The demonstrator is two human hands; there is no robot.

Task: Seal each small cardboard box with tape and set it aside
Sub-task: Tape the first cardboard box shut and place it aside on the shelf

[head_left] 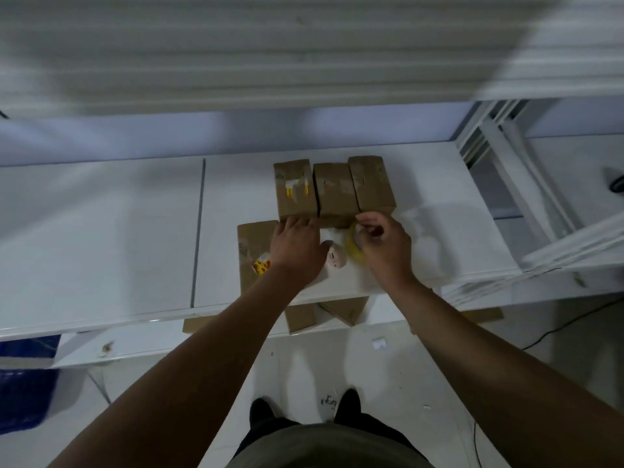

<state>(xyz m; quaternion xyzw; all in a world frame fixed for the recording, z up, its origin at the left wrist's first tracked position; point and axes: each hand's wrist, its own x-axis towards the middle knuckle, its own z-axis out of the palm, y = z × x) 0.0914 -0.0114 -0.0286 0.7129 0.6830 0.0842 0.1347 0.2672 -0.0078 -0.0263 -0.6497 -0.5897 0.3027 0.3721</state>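
Observation:
Three small cardboard boxes stand side by side on the white table: a left box, a middle box and a right box. A fourth, flatter cardboard box with a yellow-red sticker lies nearer to me. My left hand rests flat over that box, fingers reaching the left box's near edge. My right hand grips a yellowish roll of tape just in front of the middle and right boxes. A small pale object lies between my hands; what it is stays unclear.
More cardboard boxes sit on a lower shelf under the table's front edge. A white metal frame stands at the right. A blue bag is on the floor at the left. My feet stand on the white floor.

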